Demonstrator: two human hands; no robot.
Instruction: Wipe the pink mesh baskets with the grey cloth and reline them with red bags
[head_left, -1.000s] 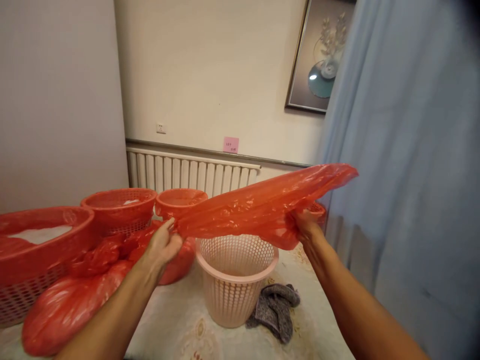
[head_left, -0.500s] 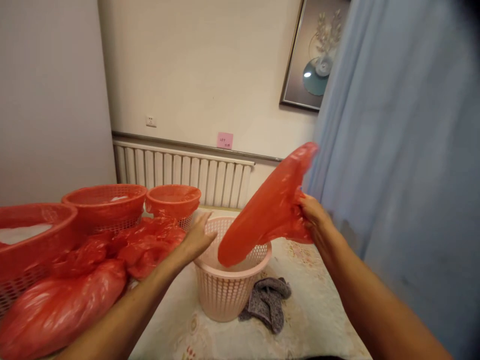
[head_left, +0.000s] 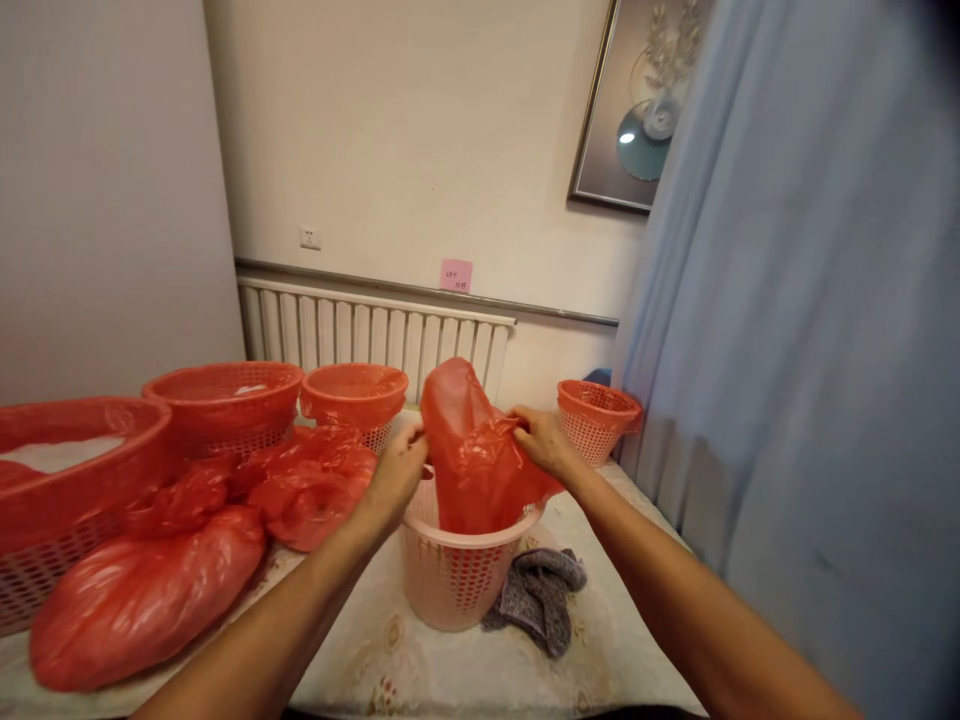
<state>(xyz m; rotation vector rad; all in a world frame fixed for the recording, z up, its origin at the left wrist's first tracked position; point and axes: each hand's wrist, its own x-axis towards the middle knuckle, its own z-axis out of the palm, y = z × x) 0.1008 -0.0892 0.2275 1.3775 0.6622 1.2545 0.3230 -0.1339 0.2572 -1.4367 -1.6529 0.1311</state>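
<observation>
A red plastic bag (head_left: 476, 470) stands partly inside the pale pink perforated basket (head_left: 450, 580), its upper part rising above the rim. My left hand (head_left: 401, 465) is closed on the bag's left edge, over the basket's left rim. On the other side my right hand (head_left: 544, 440) pinches the bag's right edge above the basket. Through the basket's holes the red of the bag shows low on the right side. A crumpled grey cloth (head_left: 541, 598) lies against the basket's right foot.
Several baskets lined with red bags stand around: a large one (head_left: 142, 435) at left, two behind it, one (head_left: 596, 415) at back right. Loose red bags (head_left: 161, 595) lie at left on the patterned tablecloth (head_left: 360, 670). A blue curtain (head_left: 810, 380) hangs at right.
The bag has come left and down into the basket, out of its sideways tilt. My left hand has closed on its edge; my right hand moved left with it. The back-right basket is now visible.
</observation>
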